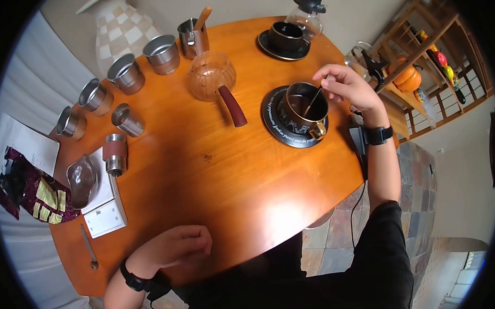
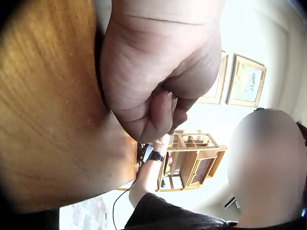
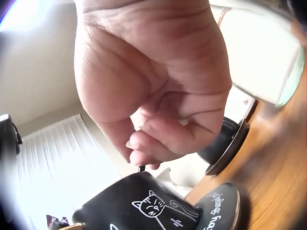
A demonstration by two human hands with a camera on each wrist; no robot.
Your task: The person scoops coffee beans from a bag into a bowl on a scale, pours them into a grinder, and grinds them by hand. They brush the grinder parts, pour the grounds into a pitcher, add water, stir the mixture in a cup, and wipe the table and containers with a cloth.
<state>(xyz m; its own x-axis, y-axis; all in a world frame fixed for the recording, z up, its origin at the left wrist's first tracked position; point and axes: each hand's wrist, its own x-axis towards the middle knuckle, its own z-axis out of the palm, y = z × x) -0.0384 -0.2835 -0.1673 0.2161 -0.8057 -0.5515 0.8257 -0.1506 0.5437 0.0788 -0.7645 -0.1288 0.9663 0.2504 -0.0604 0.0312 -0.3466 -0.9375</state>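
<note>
My right hand (image 1: 350, 88) pinches the top of a slender spoon (image 1: 313, 102) between thumb and fingers. The spoon slants down into a black cup (image 1: 296, 119) with a gold handle, its lower end hidden in the dark drink. White cat drawings show on the cup's side (image 3: 139, 203) in the right wrist view. Below the cup is a black saucer (image 1: 275, 125) with white lettering. At the table's near edge, my left hand (image 1: 171, 247) rests with loosely curled fingers and holds nothing.
A glass pot (image 1: 212, 79) with a dark red handle stands mid-table. Behind my right hand is a second black cup (image 1: 285, 40) on its saucer. Several metal cups, a hand grinder (image 1: 115, 153), a white scale (image 1: 105, 216) and a coffee bag (image 1: 36, 189) line the left side.
</note>
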